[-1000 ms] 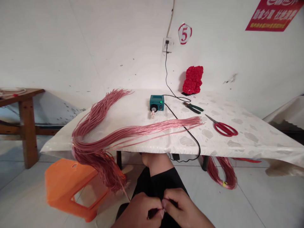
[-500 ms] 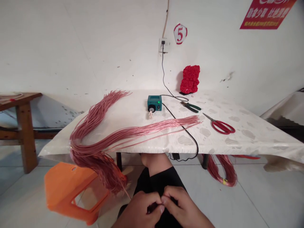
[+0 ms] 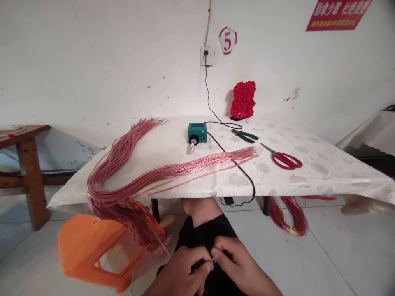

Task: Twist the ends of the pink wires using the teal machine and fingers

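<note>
Above my lap, my left hand (image 3: pixel 188 269) is closed, with thumb and index finger pinching a thin pink cord (image 3: pixel 166 249). One strand of that cord runs from the hanging bundle toward this hand. A short pale tip (image 3: pixel 212 260) shows between the fingertips of both hands. My right hand (image 3: pixel 236 261) is closed beside it, thumb and index finger pinched on the tip. The long bundle of pink cords (image 3: pixel 173 170) lies bent over the table's left edge, with part of it hanging down. What lies deeper inside either hand is hidden.
On the table (image 3: pixel 286 185) are a teal device (image 3: pixel 197 132) with a power cable, green-handled pliers (image 3: pixel 245 135), red scissors (image 3: pixel 282 159) and a red fluffy object (image 3: pixel 243 100). An orange stool (image 3: pixel 83 246) stands below left. Another cord bundle (image 3: pixel 290 218) hangs at right.
My fingertips have parted slightly, and the pale cord tip between them shows more. The view has shifted a little, so the table's things sit slightly more left and higher.
</note>
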Tool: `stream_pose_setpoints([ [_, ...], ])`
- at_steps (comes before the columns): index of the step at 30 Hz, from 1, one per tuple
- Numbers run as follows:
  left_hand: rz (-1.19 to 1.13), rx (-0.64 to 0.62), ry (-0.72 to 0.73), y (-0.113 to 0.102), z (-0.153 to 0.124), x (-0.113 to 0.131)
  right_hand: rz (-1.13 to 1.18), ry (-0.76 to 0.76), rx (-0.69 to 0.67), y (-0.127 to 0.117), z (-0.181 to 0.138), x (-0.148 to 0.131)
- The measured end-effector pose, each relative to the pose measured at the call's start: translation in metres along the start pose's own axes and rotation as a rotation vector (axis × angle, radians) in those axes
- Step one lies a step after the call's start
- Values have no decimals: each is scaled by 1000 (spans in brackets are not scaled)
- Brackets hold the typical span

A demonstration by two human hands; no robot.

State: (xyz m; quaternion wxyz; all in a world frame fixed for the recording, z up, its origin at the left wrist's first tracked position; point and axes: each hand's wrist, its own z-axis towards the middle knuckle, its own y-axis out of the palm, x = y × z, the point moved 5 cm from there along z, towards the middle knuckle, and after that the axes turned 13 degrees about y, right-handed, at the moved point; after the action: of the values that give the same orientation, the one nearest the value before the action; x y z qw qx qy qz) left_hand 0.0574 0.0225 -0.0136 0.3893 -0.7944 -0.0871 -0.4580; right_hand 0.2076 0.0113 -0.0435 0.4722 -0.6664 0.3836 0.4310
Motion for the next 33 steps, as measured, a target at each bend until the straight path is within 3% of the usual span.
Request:
stream_pose_setpoints([
  [6, 8, 58, -15, -13, -1, 1, 88, 17, 42, -17, 5, -3],
  [11, -55, 224, 40, -53, 2, 2, -12, -56, 35, -42, 32, -28],
  [16, -90, 401, 135, -94, 20, 8, -168, -202, 72, -73, 86, -63],
  [22, -135, 681, 213, -129, 49, 14, -440, -364, 174, -104, 153, -113],
  [27, -141, 689, 265, -155, 77, 17, -738, -443, 186, -118, 211, -140],
  [30, -17, 693, 300, -175, 93, 20, -937, -495, 247, -127, 246, -140],
  [33, 61, 682, 283, -190, 110, 19, -1116, -555, 197, -124, 272, -130],
])
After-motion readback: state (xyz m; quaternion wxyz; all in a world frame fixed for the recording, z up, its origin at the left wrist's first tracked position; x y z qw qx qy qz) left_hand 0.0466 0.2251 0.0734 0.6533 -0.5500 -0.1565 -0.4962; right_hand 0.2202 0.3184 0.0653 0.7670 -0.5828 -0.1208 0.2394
